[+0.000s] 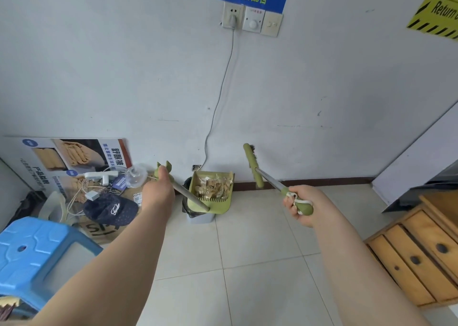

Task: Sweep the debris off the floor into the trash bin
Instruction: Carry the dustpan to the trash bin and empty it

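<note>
My left hand (pixel 158 189) grips the top of the green dustpan's metal handle (pixel 190 198). The green dustpan (pixel 218 203) hangs tilted over a small grey trash bin (pixel 200 218) lined with a black bag, right by the wall. Crumpled brownish paper debris (pixel 213 187) fills the pan. My right hand (pixel 301 205) grips the green end of the broom handle (pixel 271 180). The green broom head (pixel 252 164) is lifted off the floor, close to the wall, to the right of the dustpan.
A blue plastic stool (pixel 32 254) stands at lower left. Behind it lie a cardboard box, a dark cap (pixel 110 209), cables and a poster against the wall. A wooden drawer chest (pixel 421 251) stands at right. A grey cable (pixel 223 85) runs down from a wall socket.
</note>
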`<state>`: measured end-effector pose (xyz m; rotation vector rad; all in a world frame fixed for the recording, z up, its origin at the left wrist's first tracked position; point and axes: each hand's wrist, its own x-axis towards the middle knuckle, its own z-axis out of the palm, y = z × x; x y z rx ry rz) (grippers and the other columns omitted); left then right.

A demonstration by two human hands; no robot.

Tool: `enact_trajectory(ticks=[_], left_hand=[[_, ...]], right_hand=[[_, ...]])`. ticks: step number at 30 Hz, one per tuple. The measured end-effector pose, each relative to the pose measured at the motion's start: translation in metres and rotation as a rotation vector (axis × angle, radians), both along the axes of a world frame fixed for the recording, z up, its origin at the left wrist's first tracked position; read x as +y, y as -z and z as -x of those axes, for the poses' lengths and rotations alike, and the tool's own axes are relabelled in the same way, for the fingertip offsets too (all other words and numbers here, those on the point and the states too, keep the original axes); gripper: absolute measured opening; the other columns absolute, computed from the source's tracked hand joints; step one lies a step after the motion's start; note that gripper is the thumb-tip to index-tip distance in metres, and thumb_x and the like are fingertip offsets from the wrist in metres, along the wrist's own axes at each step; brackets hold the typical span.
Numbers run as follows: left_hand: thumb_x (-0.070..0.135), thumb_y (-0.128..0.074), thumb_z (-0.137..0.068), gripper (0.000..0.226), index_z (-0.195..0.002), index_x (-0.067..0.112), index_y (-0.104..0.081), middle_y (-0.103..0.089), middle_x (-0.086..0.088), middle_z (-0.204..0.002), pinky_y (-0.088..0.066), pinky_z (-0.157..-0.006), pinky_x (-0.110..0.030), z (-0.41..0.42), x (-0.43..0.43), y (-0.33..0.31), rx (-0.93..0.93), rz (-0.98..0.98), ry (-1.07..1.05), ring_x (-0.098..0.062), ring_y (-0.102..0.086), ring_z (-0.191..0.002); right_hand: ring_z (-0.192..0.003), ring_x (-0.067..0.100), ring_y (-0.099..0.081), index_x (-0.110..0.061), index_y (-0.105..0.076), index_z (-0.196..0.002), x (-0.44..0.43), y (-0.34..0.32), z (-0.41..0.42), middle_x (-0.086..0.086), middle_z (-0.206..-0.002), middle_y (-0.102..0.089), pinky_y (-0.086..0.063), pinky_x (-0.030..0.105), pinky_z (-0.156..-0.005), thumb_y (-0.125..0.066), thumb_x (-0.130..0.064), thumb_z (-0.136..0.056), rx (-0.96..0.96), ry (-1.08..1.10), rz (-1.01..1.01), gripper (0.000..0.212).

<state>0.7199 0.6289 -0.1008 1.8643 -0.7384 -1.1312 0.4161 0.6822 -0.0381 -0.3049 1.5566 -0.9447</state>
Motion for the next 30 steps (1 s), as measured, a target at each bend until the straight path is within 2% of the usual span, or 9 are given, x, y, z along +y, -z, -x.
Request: enact_trajectory(ticks=[3,6,10,13,16,20,23,25,30], left_hand=[[0.053,-0.025,-0.093,0.056,-0.088,0.008,-0.058,-0.052,-0.013,-0.069,-0.044,-0.059,-0.036,0.008,-0.009,0.003,0.038,-0.017,-0.057,-0.027,-0.05,-0.06],[0.055,-0.032,-0.093,0.055,-0.088,0.007,-0.057,-0.05,-0.007,-0.062,-0.042,-0.056,-0.032,0.019,-0.021,0.006,0.198,-0.025,-0.173,-0.022,-0.046,-0.051],[0.049,-0.04,-0.094,0.042,-0.094,0.011,-0.059,-0.042,0.0,-0.053,-0.033,-0.047,-0.024,0.036,-0.036,0.009,0.321,-0.005,-0.215,-0.016,-0.036,-0.04],[0.052,-0.042,-0.09,0.046,-0.096,0.011,-0.061,-0.044,-0.001,-0.056,-0.034,-0.052,-0.023,0.048,-0.045,0.018,0.377,-0.034,-0.343,-0.016,-0.037,-0.042],[0.06,-0.044,-0.086,0.05,-0.091,0.014,-0.064,-0.048,0.0,-0.059,-0.036,-0.057,-0.023,0.058,-0.05,0.028,0.461,-0.113,-0.477,-0.016,-0.04,-0.046],[0.064,-0.048,-0.083,0.047,-0.093,0.023,-0.067,-0.054,0.004,-0.059,-0.038,-0.054,-0.021,0.062,-0.057,0.039,0.571,-0.135,-0.63,-0.014,-0.041,-0.045],[0.063,-0.05,-0.087,0.045,-0.094,0.022,-0.066,-0.054,0.005,-0.059,-0.037,-0.05,-0.019,0.06,-0.059,0.042,0.638,-0.115,-0.729,-0.011,-0.038,-0.041],[0.061,-0.048,-0.091,0.045,-0.091,0.018,-0.061,-0.05,0.004,-0.058,-0.036,-0.049,-0.018,0.056,-0.058,0.043,0.67,-0.105,-0.78,-0.01,-0.036,-0.041],[0.054,-0.044,-0.096,0.047,-0.072,0.014,-0.052,-0.047,-0.001,-0.058,-0.036,-0.043,-0.021,0.044,-0.061,0.048,0.724,-0.136,-0.85,-0.012,-0.035,-0.041]], right_hand=[[-0.025,0.004,-0.042,-0.011,-0.047,-0.075,-0.014,0.002,0.016,-0.002,-0.053,-0.04,-0.029,0.008,-0.028,-0.038,-0.012,-0.098,-0.009,0.004,-0.01,0.025],[-0.025,0.005,-0.041,-0.011,-0.046,-0.072,-0.028,0.009,0.032,-0.002,-0.056,-0.038,-0.029,0.008,-0.029,-0.037,-0.011,-0.098,0.003,-0.006,-0.031,0.027],[-0.024,0.005,-0.041,-0.011,-0.045,-0.069,-0.048,0.019,0.047,-0.003,-0.043,-0.038,-0.029,0.007,-0.029,-0.037,-0.011,-0.098,-0.008,-0.031,-0.06,0.029],[-0.025,0.005,-0.041,-0.01,-0.045,-0.07,-0.065,0.028,0.055,-0.002,-0.05,-0.039,-0.029,0.008,-0.028,-0.037,-0.009,-0.097,-0.001,-0.067,-0.094,0.028],[-0.024,0.005,-0.041,-0.011,-0.044,-0.068,-0.082,0.037,0.062,-0.001,-0.048,-0.04,-0.028,0.008,-0.027,-0.036,-0.009,-0.097,-0.012,-0.109,-0.122,0.03],[-0.024,0.006,-0.041,-0.01,-0.044,-0.067,-0.106,0.05,0.069,-0.001,-0.056,-0.037,-0.028,0.008,-0.027,-0.035,-0.008,-0.096,0.002,-0.152,-0.154,0.031],[-0.024,0.004,-0.041,-0.009,-0.045,-0.067,-0.118,0.056,0.072,-0.003,-0.059,-0.035,-0.028,0.007,-0.027,-0.033,-0.009,-0.097,0.01,-0.181,-0.17,0.033],[-0.024,0.004,-0.041,-0.01,-0.044,-0.068,-0.125,0.059,0.072,-0.003,-0.059,-0.035,-0.028,0.007,-0.027,-0.034,-0.011,-0.098,0.011,-0.188,-0.19,0.032],[-0.023,0.005,-0.041,-0.012,-0.041,-0.066,-0.14,0.064,0.063,-0.002,-0.038,-0.039,-0.028,0.007,-0.027,-0.035,-0.012,-0.099,0.022,-0.18,-0.202,0.033]])
